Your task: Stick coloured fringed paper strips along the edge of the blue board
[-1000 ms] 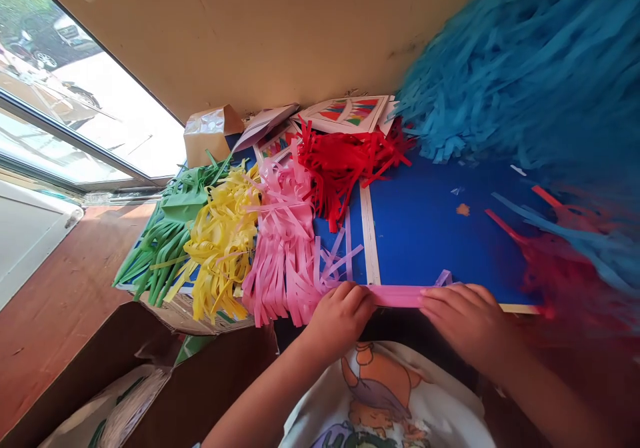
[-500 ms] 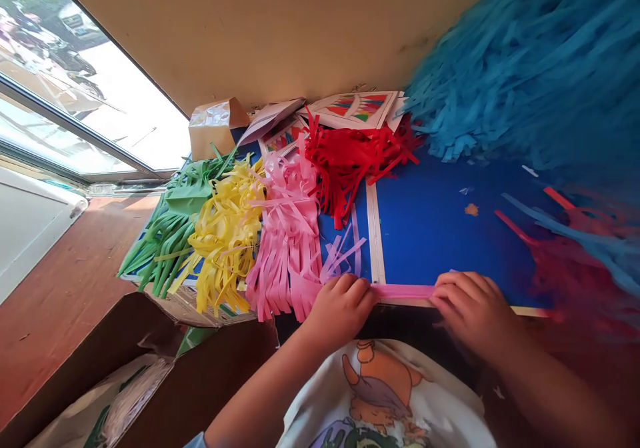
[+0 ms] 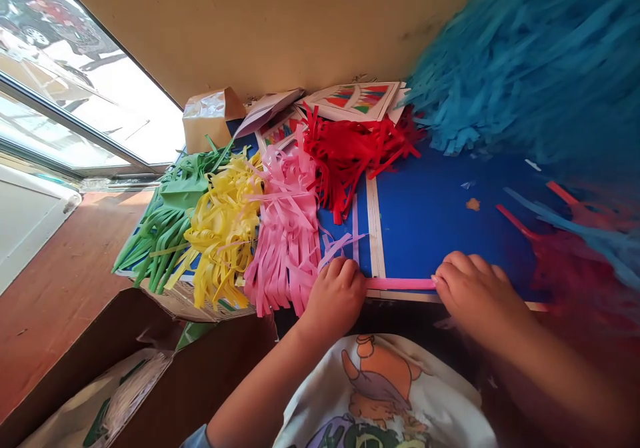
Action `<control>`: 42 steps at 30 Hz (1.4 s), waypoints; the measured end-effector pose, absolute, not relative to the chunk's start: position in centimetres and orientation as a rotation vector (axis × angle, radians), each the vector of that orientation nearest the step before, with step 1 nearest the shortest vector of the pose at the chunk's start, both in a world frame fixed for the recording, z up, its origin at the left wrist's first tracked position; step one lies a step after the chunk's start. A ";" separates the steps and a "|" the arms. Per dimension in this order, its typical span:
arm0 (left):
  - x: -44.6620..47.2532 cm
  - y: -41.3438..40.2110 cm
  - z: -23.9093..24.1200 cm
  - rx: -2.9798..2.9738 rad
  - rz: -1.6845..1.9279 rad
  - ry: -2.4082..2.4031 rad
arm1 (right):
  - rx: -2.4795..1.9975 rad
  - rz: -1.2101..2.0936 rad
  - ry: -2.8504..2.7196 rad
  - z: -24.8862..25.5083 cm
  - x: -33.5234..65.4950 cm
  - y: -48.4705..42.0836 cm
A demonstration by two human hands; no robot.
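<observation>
A narrow pink strip (image 3: pixel 401 283) is stretched level along the front edge of the blue table (image 3: pixel 425 228). My left hand (image 3: pixel 339 291) is closed on its left end, fingers curled down, close beside the pink fringed strips (image 3: pixel 289 235). At the other end my right hand (image 3: pixel 473 291) pinches the strip between thumb and fingers. Some lilac strips (image 3: pixel 343 241) lie just behind my left hand. Red fringed strips (image 3: pixel 345 155) lie farther back. To the left are the yellow fringe (image 3: pixel 227 228) and the green fringe (image 3: pixel 175 215).
A large mass of blue strips (image 3: pixel 525 68) fills the back right, with dark red strips (image 3: pixel 580 268) below it. Printed packets (image 3: pixel 350 98) and a brown paper bag (image 3: pixel 213 118) stand by the wall. An open cardboard box (image 3: pixel 210 375) sits at the lower left.
My hands have moved slightly farther apart, the left one shifting left, and more of the pink strip shows between them. The view has shifted a little.
</observation>
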State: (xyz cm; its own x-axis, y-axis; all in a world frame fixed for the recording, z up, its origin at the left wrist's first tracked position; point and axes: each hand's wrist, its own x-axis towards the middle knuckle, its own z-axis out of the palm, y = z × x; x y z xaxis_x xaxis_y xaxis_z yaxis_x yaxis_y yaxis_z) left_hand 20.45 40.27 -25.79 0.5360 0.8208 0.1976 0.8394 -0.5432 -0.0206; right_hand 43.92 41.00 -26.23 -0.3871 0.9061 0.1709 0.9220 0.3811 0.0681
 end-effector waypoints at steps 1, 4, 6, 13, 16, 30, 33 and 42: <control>20.5 40.4 -25.7 -2.640 -0.225 -1.447 | -1.682 -0.275 -2.525 -26.2 43.7 41.0; 20.6 40.6 -25.6 -2.629 -0.182 -1.456 | -1.678 -0.359 -2.534 -26.0 43.3 41.0; 20.7 40.7 -25.5 -2.639 -0.167 -1.450 | -1.694 -0.390 -2.537 -25.8 43.0 41.0; 21.0 40.7 -25.4 -2.572 -0.162 -1.487 | -1.768 -0.516 -2.517 -24.5 41.4 40.6; 21.7 40.3 -25.0 -2.490 -0.371 -1.241 | -1.738 -0.610 -2.480 -24.6 40.8 40.4; 21.4 38.3 -26.7 -2.850 0.007 -1.019 | -1.730 -0.384 -2.516 -26.4 41.6 41.2; 20.6 38.4 -26.2 -2.863 0.026 -1.056 | -1.722 -0.278 -2.489 -26.2 42.6 41.8; 20.5 38.2 -26.9 -2.901 -0.025 -1.085 | -1.208 -0.064 -2.487 -25.3 37.5 37.4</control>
State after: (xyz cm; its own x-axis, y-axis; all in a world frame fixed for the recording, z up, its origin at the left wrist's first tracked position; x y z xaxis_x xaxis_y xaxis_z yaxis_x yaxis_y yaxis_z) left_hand 20.52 38.24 -26.94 0.7545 0.6556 0.0306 0.6564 -0.7536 -0.0358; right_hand 37.50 37.45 -25.26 -0.5621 0.7495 0.3497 0.7666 0.6308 -0.1198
